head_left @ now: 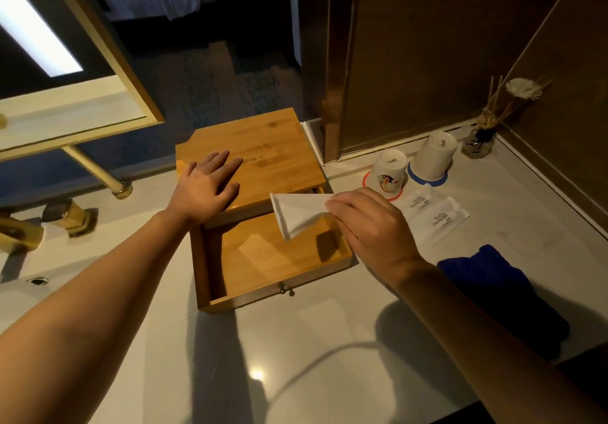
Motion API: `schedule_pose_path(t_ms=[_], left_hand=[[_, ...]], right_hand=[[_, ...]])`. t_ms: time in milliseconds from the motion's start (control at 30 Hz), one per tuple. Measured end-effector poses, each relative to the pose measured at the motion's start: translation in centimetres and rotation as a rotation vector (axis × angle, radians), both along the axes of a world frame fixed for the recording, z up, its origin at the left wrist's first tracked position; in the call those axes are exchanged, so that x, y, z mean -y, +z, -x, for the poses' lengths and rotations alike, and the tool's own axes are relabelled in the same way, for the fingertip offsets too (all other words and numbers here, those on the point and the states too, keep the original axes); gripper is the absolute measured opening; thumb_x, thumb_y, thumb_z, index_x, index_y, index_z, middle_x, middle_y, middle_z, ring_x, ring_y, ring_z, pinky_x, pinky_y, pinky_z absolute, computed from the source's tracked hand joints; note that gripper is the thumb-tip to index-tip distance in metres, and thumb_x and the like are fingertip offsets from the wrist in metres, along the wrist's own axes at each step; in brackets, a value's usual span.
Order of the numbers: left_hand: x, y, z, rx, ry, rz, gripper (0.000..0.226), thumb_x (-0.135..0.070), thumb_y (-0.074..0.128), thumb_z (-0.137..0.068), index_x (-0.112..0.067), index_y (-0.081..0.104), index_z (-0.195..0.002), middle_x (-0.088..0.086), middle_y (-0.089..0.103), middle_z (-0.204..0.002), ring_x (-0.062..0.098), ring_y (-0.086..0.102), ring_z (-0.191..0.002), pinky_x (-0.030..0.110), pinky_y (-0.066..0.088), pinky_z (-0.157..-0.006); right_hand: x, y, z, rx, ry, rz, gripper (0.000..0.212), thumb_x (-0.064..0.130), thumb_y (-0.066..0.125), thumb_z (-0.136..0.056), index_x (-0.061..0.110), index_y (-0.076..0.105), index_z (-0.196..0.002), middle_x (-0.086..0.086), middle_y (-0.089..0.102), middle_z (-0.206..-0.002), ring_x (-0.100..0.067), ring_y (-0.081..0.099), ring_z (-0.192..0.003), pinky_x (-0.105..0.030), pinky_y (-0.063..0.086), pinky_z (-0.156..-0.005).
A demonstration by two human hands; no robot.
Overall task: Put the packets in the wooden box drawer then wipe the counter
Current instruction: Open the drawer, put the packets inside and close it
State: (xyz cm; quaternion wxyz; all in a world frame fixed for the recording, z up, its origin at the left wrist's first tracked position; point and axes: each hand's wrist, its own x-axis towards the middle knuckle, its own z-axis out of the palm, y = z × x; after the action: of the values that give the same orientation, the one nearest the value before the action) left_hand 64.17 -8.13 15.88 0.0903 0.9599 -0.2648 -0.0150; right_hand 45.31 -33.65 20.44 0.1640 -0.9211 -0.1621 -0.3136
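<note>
The wooden box (250, 154) and its drawer (276, 259) are honey-brown with visible grain. The packets (441, 219) are white with dark lettering, the cloth (487, 272) deep blue, and the counter (329, 341) pale grey. One white cup (388, 170) carries a cartoon print on a red-rimmed coaster (391, 197).

white packet (297, 215) above open wooden drawer (279, 259)

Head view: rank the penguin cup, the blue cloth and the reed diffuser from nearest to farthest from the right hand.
1. Penguin cup, upside down, just beyond the right hand.
2. Blue cloth, on the counter to the hand's right, by the forearm.
3. Reed diffuser, in the far right corner.
</note>
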Motion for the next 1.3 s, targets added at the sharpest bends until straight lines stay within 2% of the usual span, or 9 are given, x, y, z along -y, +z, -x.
schedule_pose_path(t_ms=[100,267,433,633,733,800,900,1067,1300], left_hand=[[0.0,-0.1,0.0,-0.005,0.007,-0.007,0.06,-0.055,0.025,-0.089,-0.035,0.024,-0.145,0.001,0.018,-0.158,0.021,0.011,-0.147,0.049,0.006,-0.116],[-0.2,-0.3,-0.4,0.008,-0.009,0.0,0.056,-0.052,0.027,-0.091,-0.036,0.024,-0.145,0.001,0.02,-0.157,0.021,0.013,-0.146,0.049,0.009,-0.115],[-0.3,-0.5,-0.4,0.015,-0.007,0.038,0.052,-0.048,0.034,-0.094,-0.037,0.025,-0.144,-0.001,0.02,-0.157,0.019,0.013,-0.146,0.048,0.006,-0.116],[-0.4,-0.4,-0.4,0.015,-0.008,0.054,0.053,-0.048,0.034,-0.093,-0.037,0.026,-0.144,-0.001,0.02,-0.157,0.019,0.013,-0.146,0.048,0.006,-0.116],[-0.5,-0.5,-0.5,0.016,-0.005,0.046,0.053,-0.05,0.033,-0.093,-0.037,0.026,-0.144,-0.001,0.02,-0.158,0.019,0.013,-0.146,0.048,0.005,-0.116],[-0.6,-0.5,-0.6,0.013,-0.001,0.046,0.053,-0.05,0.032,-0.093,-0.037,0.025,-0.144,-0.001,0.02,-0.158,0.019,0.013,-0.146,0.048,0.005,-0.116],[-0.5,-0.5,-0.6,0.009,0.002,0.047,0.053,-0.05,0.031,-0.093,-0.037,0.025,-0.144,-0.001,0.019,-0.158,0.019,0.012,-0.146,0.048,0.005,-0.116],[-0.5,-0.5,-0.5,0.011,-0.002,0.053,0.053,-0.049,0.032,-0.094,-0.036,0.024,-0.144,-0.001,0.019,-0.158,0.019,0.012,-0.146,0.047,0.004,-0.116],[-0.5,-0.5,-0.4,0.006,-0.004,0.055,0.055,-0.051,0.028,-0.091,-0.036,0.025,-0.144,-0.001,0.019,-0.158,0.019,0.012,-0.146,0.047,0.005,-0.116]], right_hand=[[-2.5,0.8,-1.0,0.003,0.06,-0.051,0.018,0.013,0.068,-0.076,0.002,0.072,-0.089,-0.013,0.073,-0.084,-0.023,0.069,-0.079,-0.027,0.056,-0.071],[-6.1,-0.9,-2.4,-0.179,0.188,0.123,0.022,0.015,0.08,-0.07,0.012,0.067,-0.088,-0.007,0.069,-0.088,-0.019,0.062,-0.08,-0.027,0.055,-0.062],[-9.3,-3.6,-3.9,-0.348,0.16,0.194,0.029,0.01,0.088,-0.054,0.012,0.069,-0.076,-0.006,0.067,-0.074,-0.019,0.062,-0.067,-0.027,0.051,-0.051],[-11.4,-4.9,-5.6,-0.515,0.106,0.279,0.026,0.005,0.086,-0.052,0.012,0.069,-0.07,-0.005,0.066,-0.07,-0.02,0.062,-0.065,-0.024,0.047,-0.046],[-11.6,-4.9,-6.1,-0.636,0.071,0.293,0.018,0.01,0.067,-0.08,0.009,0.067,-0.097,-0.011,0.065,-0.101,-0.027,0.059,-0.097,-0.033,0.051,-0.069],[-11.5,-4.5,-5.6,-0.759,0.051,0.348,0.036,0.027,0.047,-0.094,0.016,0.051,-0.128,-0.012,0.051,-0.132,-0.029,0.044,-0.121,-0.039,0.043,-0.094],[-11.3,-3.5,-4.1,-0.904,-0.045,0.363,0.051,0.049,0.03,-0.095,0.029,0.028,-0.143,-0.01,0.026,-0.153,-0.031,0.022,-0.14,-0.046,0.024,-0.111],[-10.4,-3.3,-3.1,-1.169,-0.153,0.365,0.063,0.065,0.013,-0.088,0.04,0.007,-0.146,-0.012,0.002,-0.159,-0.039,0.002,-0.144,-0.055,0.009,-0.114],[-10.5,-4.0,-4.1,-1.179,-0.186,0.385,0.064,0.066,0.014,-0.088,0.04,0.006,-0.146,-0.015,-0.002,-0.158,-0.04,-0.001,-0.144,-0.057,0.011,-0.113]])
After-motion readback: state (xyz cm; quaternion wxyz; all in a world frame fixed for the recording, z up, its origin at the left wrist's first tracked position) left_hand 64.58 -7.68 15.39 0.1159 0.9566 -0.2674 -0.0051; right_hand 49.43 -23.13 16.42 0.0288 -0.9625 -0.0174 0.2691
